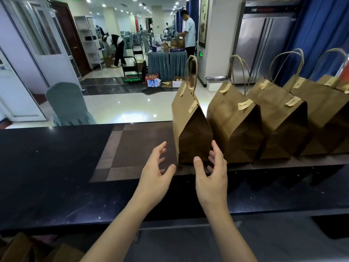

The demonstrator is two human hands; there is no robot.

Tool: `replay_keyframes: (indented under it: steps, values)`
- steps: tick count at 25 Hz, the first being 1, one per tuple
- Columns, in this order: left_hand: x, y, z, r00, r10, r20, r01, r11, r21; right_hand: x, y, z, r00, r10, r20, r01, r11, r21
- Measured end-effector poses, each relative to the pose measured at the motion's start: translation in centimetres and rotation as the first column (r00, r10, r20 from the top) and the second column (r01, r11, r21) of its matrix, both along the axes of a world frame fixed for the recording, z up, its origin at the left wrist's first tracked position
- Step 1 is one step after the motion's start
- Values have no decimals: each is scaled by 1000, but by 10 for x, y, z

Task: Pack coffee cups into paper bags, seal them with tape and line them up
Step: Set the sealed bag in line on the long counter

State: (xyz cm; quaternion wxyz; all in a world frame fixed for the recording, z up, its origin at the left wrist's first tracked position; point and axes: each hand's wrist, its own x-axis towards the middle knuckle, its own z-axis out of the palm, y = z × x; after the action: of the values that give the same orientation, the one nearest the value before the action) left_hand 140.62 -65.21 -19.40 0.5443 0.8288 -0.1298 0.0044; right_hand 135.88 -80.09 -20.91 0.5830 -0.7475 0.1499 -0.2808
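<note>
brown paper bags [234, 121] with twine handles and tape tabs are standing in a row on the dark desk [56, 157]. we are judging the lining-up step in hand: the leftmost bag [190, 127] probably needs nudging against its neighbour. our left hand [156, 174] and right hand [211, 176] are hovering beside its base, fingers [162, 146] spread, gripping nothing.
</note>
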Motion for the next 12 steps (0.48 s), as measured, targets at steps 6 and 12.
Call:
replay_keyframes:
  steps: [6, 12]
  values:
    - [-51, 41, 11, 995, 84, 49, -84, 996, -9, -26, 32, 16, 998, 51, 22, -50, 999, -15]
    - [-101, 86, 26, 981, 181, 75, -178, 983, -36, -50, 74, 24, 986, 151, 70, -150, 988, -28]
